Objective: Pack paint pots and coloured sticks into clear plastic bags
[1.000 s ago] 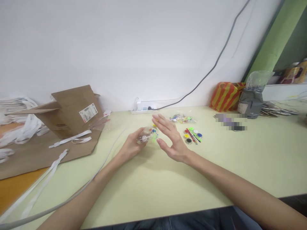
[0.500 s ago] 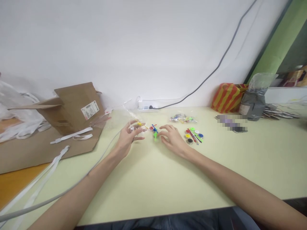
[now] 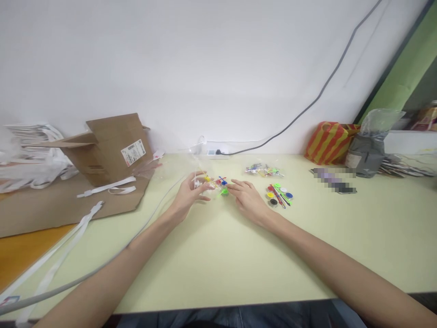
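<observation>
My left hand (image 3: pixel 187 197) is curled round a clear plastic bag (image 3: pixel 197 157) that stands up above the fingers, with a yellow piece (image 3: pixel 207 179) at the fingertips. Between my hands lie small bright plastic pieces: a blue one (image 3: pixel 224 183) with thin blue and red sticks, and a green one (image 3: pixel 224 192). My right hand (image 3: pixel 248 200) rests just right of these, fingers stretched towards them and apparently holding nothing. To its right is a group of small round discs (image 3: pixel 288 195) in several colours, with thin coloured sticks (image 3: pixel 282 197) among them.
Behind my right hand lies a clear bag of coloured pieces (image 3: pixel 263 170). A cardboard box (image 3: pixel 112 157) and white straps (image 3: pixel 105 187) occupy the left. A power strip (image 3: pixel 210 152) sits by the wall. At right are a striped bag (image 3: pixel 329 142) and a grey bag (image 3: pixel 367 152).
The view has shifted slightly, so most things appear further right. My right fingers have straightened beside the pieces, and the blue and green pieces lie closer to my left fingertips.
</observation>
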Demonstrator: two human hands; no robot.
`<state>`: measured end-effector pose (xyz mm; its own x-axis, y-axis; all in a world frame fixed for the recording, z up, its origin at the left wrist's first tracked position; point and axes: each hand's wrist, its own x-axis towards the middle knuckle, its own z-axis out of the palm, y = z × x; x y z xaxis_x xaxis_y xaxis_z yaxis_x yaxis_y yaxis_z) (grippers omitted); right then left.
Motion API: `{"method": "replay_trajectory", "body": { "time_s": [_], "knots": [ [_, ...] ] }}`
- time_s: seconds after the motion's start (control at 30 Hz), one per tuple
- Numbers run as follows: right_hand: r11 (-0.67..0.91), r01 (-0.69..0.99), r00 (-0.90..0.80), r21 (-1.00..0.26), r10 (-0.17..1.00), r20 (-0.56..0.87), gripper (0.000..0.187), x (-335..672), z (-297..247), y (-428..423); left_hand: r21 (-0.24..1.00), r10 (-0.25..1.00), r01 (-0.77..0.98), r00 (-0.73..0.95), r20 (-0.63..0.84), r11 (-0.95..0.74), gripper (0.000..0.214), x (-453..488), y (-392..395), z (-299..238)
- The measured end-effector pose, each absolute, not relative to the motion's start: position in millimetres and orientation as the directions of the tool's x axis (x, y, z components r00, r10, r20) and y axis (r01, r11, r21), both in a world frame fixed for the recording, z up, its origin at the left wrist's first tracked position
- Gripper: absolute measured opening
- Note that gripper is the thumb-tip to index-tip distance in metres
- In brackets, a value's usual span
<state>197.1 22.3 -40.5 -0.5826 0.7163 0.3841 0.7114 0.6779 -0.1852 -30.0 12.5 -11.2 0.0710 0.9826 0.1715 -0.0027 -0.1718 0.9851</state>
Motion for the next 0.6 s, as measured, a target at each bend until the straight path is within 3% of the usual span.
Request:
{"method": "replay_trajectory", "body": {
  "time_s": [0.6],
  "knots": [
    [0.566,0.822,-0.523,-0.067,0.796,0.304,0.041,198.0,-39.5,22.9,0.978,0.981,0.118,0.118,0.156,-0.170,0.065,-26.3,8.2,-8.2]
  ]
}}
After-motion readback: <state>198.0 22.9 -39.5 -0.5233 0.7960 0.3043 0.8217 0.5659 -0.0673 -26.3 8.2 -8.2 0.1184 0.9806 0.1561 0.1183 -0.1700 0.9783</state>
